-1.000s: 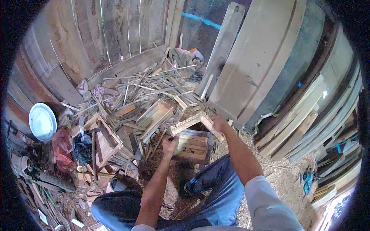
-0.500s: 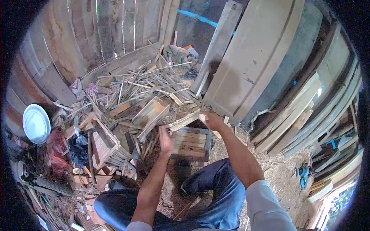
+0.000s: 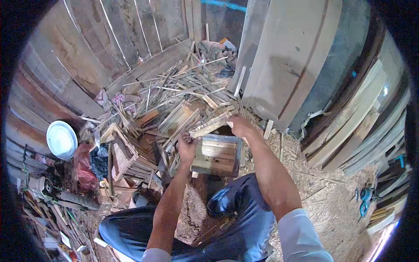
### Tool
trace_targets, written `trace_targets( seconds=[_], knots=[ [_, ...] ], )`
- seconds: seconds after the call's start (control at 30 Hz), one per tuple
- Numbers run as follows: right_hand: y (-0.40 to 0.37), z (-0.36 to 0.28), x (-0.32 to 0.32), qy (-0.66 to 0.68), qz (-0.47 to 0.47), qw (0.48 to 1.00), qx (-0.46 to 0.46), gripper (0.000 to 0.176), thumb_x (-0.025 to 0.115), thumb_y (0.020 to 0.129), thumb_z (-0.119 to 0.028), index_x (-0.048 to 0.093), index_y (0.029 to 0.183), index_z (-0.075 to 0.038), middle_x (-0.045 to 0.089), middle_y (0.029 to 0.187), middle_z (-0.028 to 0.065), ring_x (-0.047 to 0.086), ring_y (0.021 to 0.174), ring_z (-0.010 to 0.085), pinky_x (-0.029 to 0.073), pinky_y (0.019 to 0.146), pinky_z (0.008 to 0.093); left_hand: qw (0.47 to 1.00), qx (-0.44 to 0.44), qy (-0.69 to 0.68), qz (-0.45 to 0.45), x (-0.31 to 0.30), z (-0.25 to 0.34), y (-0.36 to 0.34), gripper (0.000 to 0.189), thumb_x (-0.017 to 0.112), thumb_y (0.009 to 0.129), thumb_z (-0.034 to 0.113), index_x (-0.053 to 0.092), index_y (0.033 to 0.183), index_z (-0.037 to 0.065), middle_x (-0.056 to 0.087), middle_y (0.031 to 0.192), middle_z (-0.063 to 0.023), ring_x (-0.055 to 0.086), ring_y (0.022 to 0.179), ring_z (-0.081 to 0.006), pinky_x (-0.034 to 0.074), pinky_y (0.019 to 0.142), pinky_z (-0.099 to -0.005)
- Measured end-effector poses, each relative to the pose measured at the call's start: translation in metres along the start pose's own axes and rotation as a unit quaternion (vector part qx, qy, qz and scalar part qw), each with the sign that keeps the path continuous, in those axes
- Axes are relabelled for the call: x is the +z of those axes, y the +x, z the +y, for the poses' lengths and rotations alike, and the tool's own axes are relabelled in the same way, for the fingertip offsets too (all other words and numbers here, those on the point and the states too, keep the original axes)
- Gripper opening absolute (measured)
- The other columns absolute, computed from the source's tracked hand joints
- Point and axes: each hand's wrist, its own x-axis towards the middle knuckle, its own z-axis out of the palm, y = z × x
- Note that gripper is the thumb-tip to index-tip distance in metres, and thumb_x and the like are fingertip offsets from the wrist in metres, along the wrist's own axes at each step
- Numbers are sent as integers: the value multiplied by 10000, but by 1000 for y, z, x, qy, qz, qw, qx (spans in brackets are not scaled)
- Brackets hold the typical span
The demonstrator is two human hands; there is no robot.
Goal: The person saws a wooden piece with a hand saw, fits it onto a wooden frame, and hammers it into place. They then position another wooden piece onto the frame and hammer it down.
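A pale wooden frame [image 3: 210, 127], made of narrow strips joined at an angle, is held up in front of me. My right hand [image 3: 238, 126] is closed around its right corner. At the frame's left end is my left hand [image 3: 187, 148], its fingers curled in against the wood; the exact grip is partly hidden. Just below and between both hands sits a slatted wooden box [image 3: 215, 156] with a darker rim, close to my knees. The frame's near side is partly covered by my right hand and forearm.
A heap of thin wood offcuts [image 3: 174, 89] fills the far corner. Another slatted crate [image 3: 126, 159] stands left, near a white basin [image 3: 62, 139] and a red plastic bag [image 3: 85, 168]. Boards [image 3: 349, 118] lean at right; a teal tool [image 3: 365, 201] lies on the sawdust-covered floor.
My left hand's fingers, straight and raised before, are now curled at the frame's left end. My right hand stays on the right corner. The view has shifted slightly.
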Motion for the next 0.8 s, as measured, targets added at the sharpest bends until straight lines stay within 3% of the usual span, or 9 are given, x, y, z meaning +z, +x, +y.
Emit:
trace_targets(
  seconds=[0.1, 0.17, 0.23, 0.27, 0.43, 0.5, 0.57, 0.63, 0.8],
  knots=[
    [-4, 6, 4, -2, 1, 1000, -17, 637, 473, 759, 16, 518, 1359, -193, 443, 1425, 184, 424, 1313, 338, 349, 1100, 376, 994, -78, -73, 22, 3, -24, 7, 443, 830, 741, 140, 502, 998, -9, 587, 851, -67, 559, 754, -143, 487, 716, -292],
    [-7, 5, 2, -10, 19, 1000, -22, 638, 469, 764, 10, 510, 1367, -194, 433, 1435, 181, 404, 1330, 337, 341, 1107, 381, 995, -60, -63, 42, 3, -16, 7, 354, 804, 772, 137, 535, 948, -10, 595, 773, -42, 550, 647, -124, 466, 599, -263],
    [-7, 5, 3, 15, -6, 1000, 2, 581, 474, 780, -36, 524, 1343, -175, 310, 1513, 167, 349, 1364, 366, 349, 1112, 409, 956, -154, -246, -35, -4, -16, 14, 200, 753, 811, 109, 580, 834, 12, 570, 643, -14, 486, 500, -89, 381, 450, -242],
    [1, 10, 13, 17, -9, 1000, 6, 581, 474, 780, -36, 524, 1343, -175, 310, 1513, 167, 349, 1364, 366, 349, 1112, 409, 963, -150, -213, -73, -5, -16, 18, 157, 709, 840, 95, 605, 738, 38, 526, 558, 10, 426, 421, -58, 283, 370, -244],
    [19, 13, 18, -9, -11, 1000, -17, 595, 439, 794, -17, 496, 1372, -151, 298, 1514, 190, 304, 1389, 367, 283, 1150, 430, 949, -205, -238, -34, -6, -11, 19, 182, 710, 838, 112, 626, 695, 38, 534, 556, 16, 446, 432, -68, 309, 384, -251],
    [17, 11, 12, -21, -17, 999, -28, 629, 453, 769, -27, 496, 1375, -187, 325, 1503, 180, 301, 1393, 343, 275, 1152, 402, 966, -150, -191, 89, 1, -49, 24, 187, 715, 831, 111, 616, 689, 38, 542, 560, 9, 478, 439, -99, 342, 383, -263],
    [17, 9, 11, -34, -23, 999, -34, 663, 468, 743, -37, 495, 1379, -223, 352, 1492, 170, 299, 1397, 318, 267, 1154, 374, 982, -104, -141, 68, -3, -55, 26, 140, 740, 806, 96, 638, 733, 33, 574, 590, -13, 516, 465, -124, 377, 402, -269],
    [14, 4, 8, -66, -36, 997, -25, 668, 466, 748, -36, 487, 1387, -228, 340, 1498, 161, 291, 1400, 310, 264, 1156, 370, 927, -192, -321, 29, -4, -36, 21, 99, 754, 789, 58, 663, 777, 22, 596, 620, -31, 537, 501, -123, 398, 444, -261],
    [6, -8, -2, -57, -70, 996, 5, 655, 454, 769, -43, 466, 1405, -201, 340, 1500, 161, 287, 1403, 305, 256, 1158, 363, 933, -213, -275, 90, 6, -15, 8, 65, 736, 787, 5, 671, 786, 10, 615, 669, -43, 540, 511, -120, 397, 464, -251]
  ],
)
